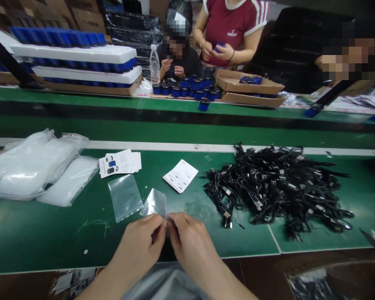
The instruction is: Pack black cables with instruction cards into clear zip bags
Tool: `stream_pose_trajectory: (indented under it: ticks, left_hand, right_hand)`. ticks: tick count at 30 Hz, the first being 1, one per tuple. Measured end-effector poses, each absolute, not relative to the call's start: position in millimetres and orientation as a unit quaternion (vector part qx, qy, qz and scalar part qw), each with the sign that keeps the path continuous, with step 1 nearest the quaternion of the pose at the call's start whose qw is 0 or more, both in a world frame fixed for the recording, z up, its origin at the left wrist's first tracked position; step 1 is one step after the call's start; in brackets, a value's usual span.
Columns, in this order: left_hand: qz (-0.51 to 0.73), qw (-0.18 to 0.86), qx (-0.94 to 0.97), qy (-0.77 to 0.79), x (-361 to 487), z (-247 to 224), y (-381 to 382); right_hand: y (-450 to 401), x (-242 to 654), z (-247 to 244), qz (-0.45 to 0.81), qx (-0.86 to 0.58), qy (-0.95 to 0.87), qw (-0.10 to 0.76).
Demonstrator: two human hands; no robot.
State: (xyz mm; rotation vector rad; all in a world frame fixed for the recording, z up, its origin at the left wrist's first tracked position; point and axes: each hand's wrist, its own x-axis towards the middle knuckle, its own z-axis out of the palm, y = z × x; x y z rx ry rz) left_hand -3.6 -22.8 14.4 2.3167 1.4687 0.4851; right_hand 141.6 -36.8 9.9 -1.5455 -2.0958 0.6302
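While both forearms reach in from the bottom edge of the head view, the L hand (136, 246) and R hand (189, 241) meet low over the green work mat (59, 237), wrists angled in, backs up. Fingertips of both hands are together, clamped on the lower edge of a small clear plastic bag (154, 203), which rises from the pinch and tilts left, its far part just above the mat. It looks flat, w/ nothing visible inside. Just left of it, a second clear bag (125, 198) lies flat on the mat, near a stack of printed leaflets (120, 162). A single white card (180, 176) lies right of the bag, beside a big tangled pile of black cables (278, 187). Far left: bulging white plastic bags (34, 166). Across the bench, cardboard trays (250, 85) hold blue items, w/ blue-and-black cylinders (187, 88) standing in a group nearby. A co-worker's hands (214, 52) hold one blue item. Grey plastic (165, 283) shows below the mat's near edge, between the forearms.
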Motion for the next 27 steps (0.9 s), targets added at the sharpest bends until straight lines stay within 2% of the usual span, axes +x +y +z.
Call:
stream_pose_trajectory:
  ticks: [9,12,15,18,23,25,27]
  left_hand:
    - [0.297,0.156,0.792,0.510,-7.9,3.4,-29.4]
    - [0.323,0.137,0.777,0.523,-13.9,6.1,-30.4]
    - [0.308,0.140,0.776,0.532,-18.1,9.0,-30.5]
    - [0.289,0.168,0.770,0.543,-22.0,8.7,-31.2]
    - [0.296,0.245,0.709,0.591,-26.1,0.0,-30.7]
    - [0.297,0.270,0.697,0.594,-25.4,-4.7,-30.2]
    - [0.305,0.274,0.695,0.590,-24.4,-8.8,-30.1]
  right_hand:
    - [-29.9,141.7,7.6,0.092,-0.635,-0.739,0.205]
    - [-22.8,140.8,11.8,0.130,-0.655,-0.716,0.203]
    - [-19.4,138.9,20.4,0.236,-0.603,-0.734,0.207]
    - [-12.0,142.1,28.3,0.290,-0.555,-0.756,0.191]
    - [22.0,156.5,34.1,0.199,-0.554,-0.780,0.213]
    - [38.7,159.9,33.0,0.188,-0.563,-0.785,0.176]
    - [53.9,161.9,30.2,0.233,-0.571,-0.778,0.121]
